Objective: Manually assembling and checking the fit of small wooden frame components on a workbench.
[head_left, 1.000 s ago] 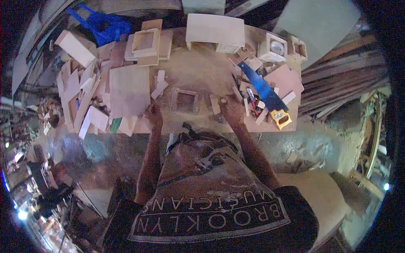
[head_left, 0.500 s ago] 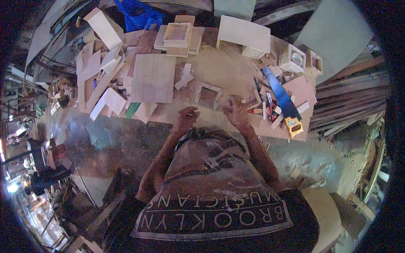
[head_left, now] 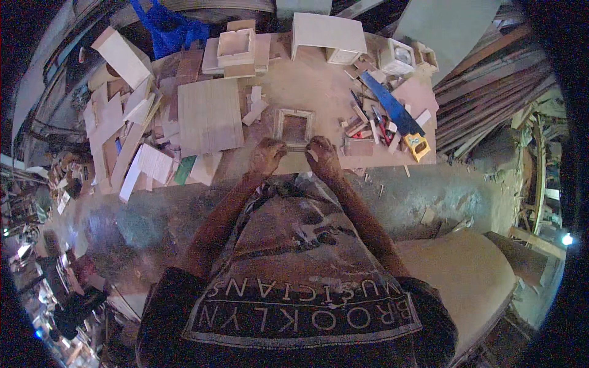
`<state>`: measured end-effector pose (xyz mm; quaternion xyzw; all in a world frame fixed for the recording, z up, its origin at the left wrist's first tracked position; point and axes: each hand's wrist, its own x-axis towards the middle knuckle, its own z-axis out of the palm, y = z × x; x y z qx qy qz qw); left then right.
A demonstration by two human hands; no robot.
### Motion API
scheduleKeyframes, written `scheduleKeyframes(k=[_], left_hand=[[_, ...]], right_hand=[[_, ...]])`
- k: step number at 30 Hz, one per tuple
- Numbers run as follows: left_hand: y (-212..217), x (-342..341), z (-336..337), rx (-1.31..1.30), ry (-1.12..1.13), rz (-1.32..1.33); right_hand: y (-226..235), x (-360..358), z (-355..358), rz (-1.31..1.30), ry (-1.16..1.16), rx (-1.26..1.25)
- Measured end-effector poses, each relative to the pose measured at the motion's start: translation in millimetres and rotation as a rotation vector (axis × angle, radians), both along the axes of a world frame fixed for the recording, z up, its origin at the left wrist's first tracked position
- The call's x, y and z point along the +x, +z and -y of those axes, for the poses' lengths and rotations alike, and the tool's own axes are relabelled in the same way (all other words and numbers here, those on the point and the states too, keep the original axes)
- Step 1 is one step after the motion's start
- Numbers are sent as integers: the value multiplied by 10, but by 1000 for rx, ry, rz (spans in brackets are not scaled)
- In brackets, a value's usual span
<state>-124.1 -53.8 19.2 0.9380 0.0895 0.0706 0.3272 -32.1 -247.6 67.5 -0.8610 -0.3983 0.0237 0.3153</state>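
A small square wooden frame (head_left: 279, 126) lies near the front edge of the workbench, its middle open. My left hand (head_left: 267, 157) is closed at the frame's near left corner, fingers curled in. At the near right corner my right hand (head_left: 323, 158) grips in the same way, thumb and fingers drawn together. Between the two hands the frame's near rail shows. Just beyond my left hand lie small pale wood offcuts (head_left: 255, 110), and left of them a large flat wooden panel (head_left: 210, 116).
On the right, a handsaw (head_left: 392, 107) with blue blade and yellow handle lies over scraps and small tools. Wooden box pieces (head_left: 236, 49) and a white-topped wooden piece (head_left: 328, 34) stand at the back. Boards (head_left: 126, 58) pile up at left, beside a blue bag (head_left: 165, 30).
Both hands have come in to the frame's near corners and closed on it; the right hand moved left from beside it. The frame now sits squarer to me, and the view has shifted.
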Motion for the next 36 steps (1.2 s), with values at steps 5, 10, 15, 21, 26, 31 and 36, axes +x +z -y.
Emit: scheduleKeyframes(k=[5,10,15,21,26,31,36], left_hand=[[46,168,-67,225,-107,292],[10,248,-55,190,-78,200],[-38,296,-38,278,-88,235],[-172,328,-91,289,-87,166],[-298,322,-108,147,-38,218],[-335,328,-129,198,-103,188],[-275,368,-132,213,-154,214]], right_hand=[[-96,43,-61,40,-74,-83],[-193,40,-89,119,-147,-203],[-281,32,-111,283,-185,-202],[-356,76,-139,264,-199,-175],[-193,52,-176,128,-203,-272],[-217,12,-190,39,-255,-293],[-336,26,-157,72,-263,-217]])
